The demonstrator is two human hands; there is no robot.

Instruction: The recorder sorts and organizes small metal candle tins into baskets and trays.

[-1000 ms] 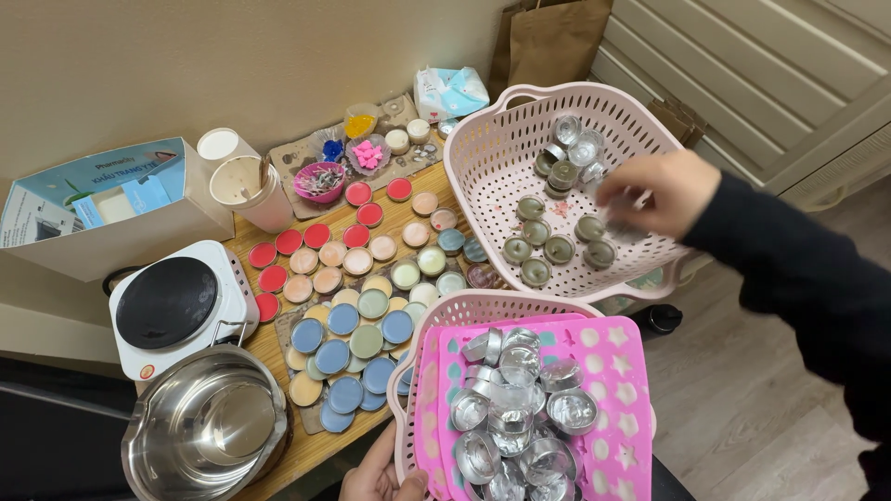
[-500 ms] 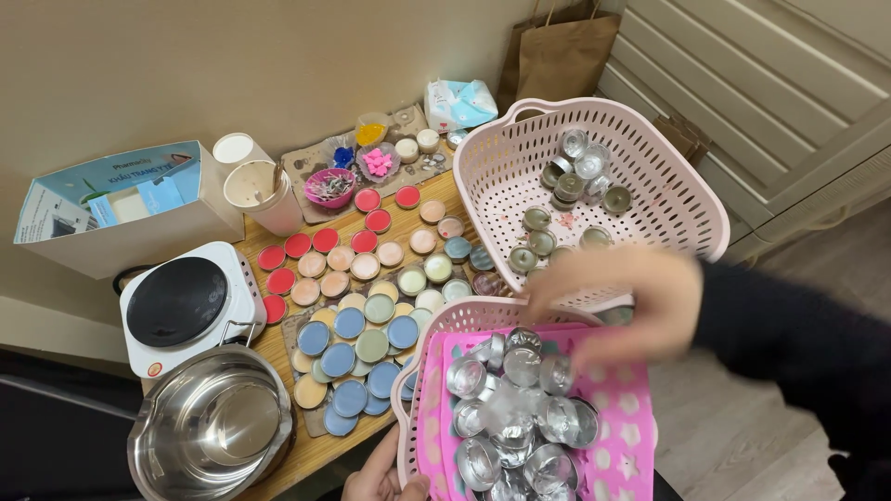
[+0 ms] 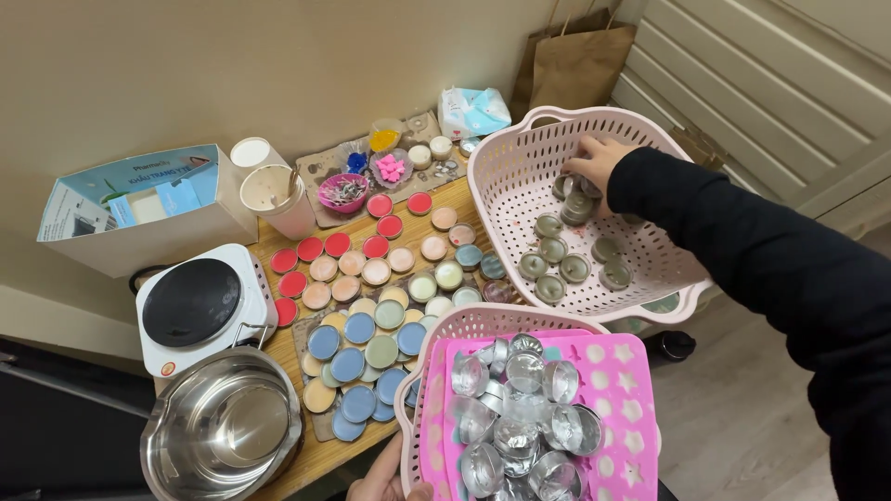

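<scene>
We see an open white cardboard box [image 3: 139, 209] with pale blue printed panels standing at the left against the wall, just behind the white hotplate [image 3: 200, 306]. At the back of the wooden table [image 3: 464, 199], near the wall, lies a soft plastic pack [image 3: 473, 109] in white and light blue, slightly crumpled, just beside the far rim of the pale pink basket [image 3: 506, 153]. Behind that basket, we find two brown paper carrier bags [image 3: 577, 60] with handles leaning upright against the wall; no screens or signs show.
</scene>
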